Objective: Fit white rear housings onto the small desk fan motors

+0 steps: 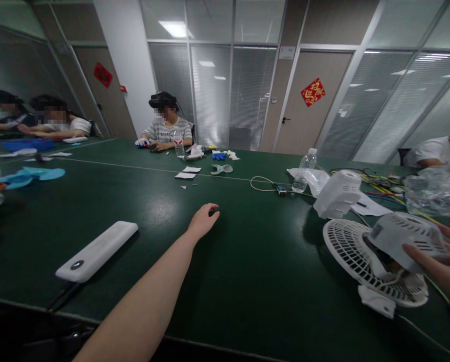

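My left hand (204,221) is stretched out over the middle of the green table, with nothing in it. Its fingers are loosely bent, with a gap between thumb and fingers. At the right edge, my right hand (438,259) grips a white vented plastic fan housing (408,236), thumb on the near side and fingers round the far side. Beneath the housing lies a round white fan grille (345,246) with a cable and a small white box (376,300) at its near edge. A second white vented cover (340,193) stands just behind the grille.
A white power bank (97,251) with a cable lies left on the green table (247,301). Behind the fan parts are a water bottle (305,171), paper, wires (379,178) and a clear plastic bag (436,191). Blue fan blades (32,173) lie far left. Several people sit around the table.
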### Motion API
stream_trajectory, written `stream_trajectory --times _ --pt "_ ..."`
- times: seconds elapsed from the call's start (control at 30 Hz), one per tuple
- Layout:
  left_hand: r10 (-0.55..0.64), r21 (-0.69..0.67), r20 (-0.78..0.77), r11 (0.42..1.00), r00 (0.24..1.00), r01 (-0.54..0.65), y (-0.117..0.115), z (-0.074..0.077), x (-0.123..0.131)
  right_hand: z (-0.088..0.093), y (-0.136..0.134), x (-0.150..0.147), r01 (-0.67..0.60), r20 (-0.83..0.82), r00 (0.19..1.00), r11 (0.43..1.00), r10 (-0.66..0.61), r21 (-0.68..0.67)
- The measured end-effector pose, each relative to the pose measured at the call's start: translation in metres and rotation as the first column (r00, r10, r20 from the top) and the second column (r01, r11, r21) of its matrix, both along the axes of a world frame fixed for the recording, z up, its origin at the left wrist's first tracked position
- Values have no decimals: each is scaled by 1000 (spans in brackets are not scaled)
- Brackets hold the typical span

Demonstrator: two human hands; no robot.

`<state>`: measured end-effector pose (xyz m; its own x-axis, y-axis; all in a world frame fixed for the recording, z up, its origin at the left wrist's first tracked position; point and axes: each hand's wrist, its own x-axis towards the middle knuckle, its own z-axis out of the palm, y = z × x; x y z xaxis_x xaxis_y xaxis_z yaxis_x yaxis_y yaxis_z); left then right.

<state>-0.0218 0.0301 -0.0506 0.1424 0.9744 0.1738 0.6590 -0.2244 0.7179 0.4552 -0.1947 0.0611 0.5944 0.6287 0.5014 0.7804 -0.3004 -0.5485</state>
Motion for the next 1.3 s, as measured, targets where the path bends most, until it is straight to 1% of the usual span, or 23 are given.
stream_trajectory --times 0.1,0.2,0.37,0.43,0.5,0.57,0.63,0.73,0.83,0.93,1.0,1.1,1.2,1.3 --pt "0 3 3 1000 1000 0 0 0 0 7 2 5 17 -23 1000 1000 -17 -25" --pt "-5 1 4 1000 1000 5 -2 2 -1 10 7 15 40 40 998 999 -40 -14" --pt "-10 -12 3 1000 1000 10 -4 5 0 18 16 26 159 141 978 987 -156 -10" --pt "-9 -16 3 1000 1000 9 -4 5 0 23 20 26 143 229 962 989 -146 29" --pt "-6 -18 3 1000 1000 6 -3 4 1 29 25 23 83 331 936 990 -117 114" --pt "-4 -20 3 1000 1000 4 -3 4 1 38 34 19 23 408 906 976 -112 217" --pt "-2 -21 2 1000 1000 2 -2 3 1 50 48 17 -15 434 892 952 -125 305" --pt "0 -19 3 1000 1000 0 -3 4 1 68 82 20 -30 393 911 932 -122 360" --pt "4 -12 6 1000 1000 -4 -4 5 1 83 127 26 -67 407 909 934 -88 352" --pt "2 -9 9 1000 1000 -2 -5 6 0 90 171 27 -115 462 886 948 -37 297" --pt "3 -7 10 1000 1000 -3 -5 6 0 89 194 24 -128 466 885 955 -12 267" --pt "9 -2 6 1000 1000 -9 -4 3 -2 77 216 18 -119 441 898 960 -5 253" --pt "9 -1 1 1000 1000 -9 -3 2 -4 59 227 14 -108 405 914 967 6 230" --pt "4 -5 -3 1000 1000 -4 -3 2 -4 45 229 16 -118 381 924 974 36 196"
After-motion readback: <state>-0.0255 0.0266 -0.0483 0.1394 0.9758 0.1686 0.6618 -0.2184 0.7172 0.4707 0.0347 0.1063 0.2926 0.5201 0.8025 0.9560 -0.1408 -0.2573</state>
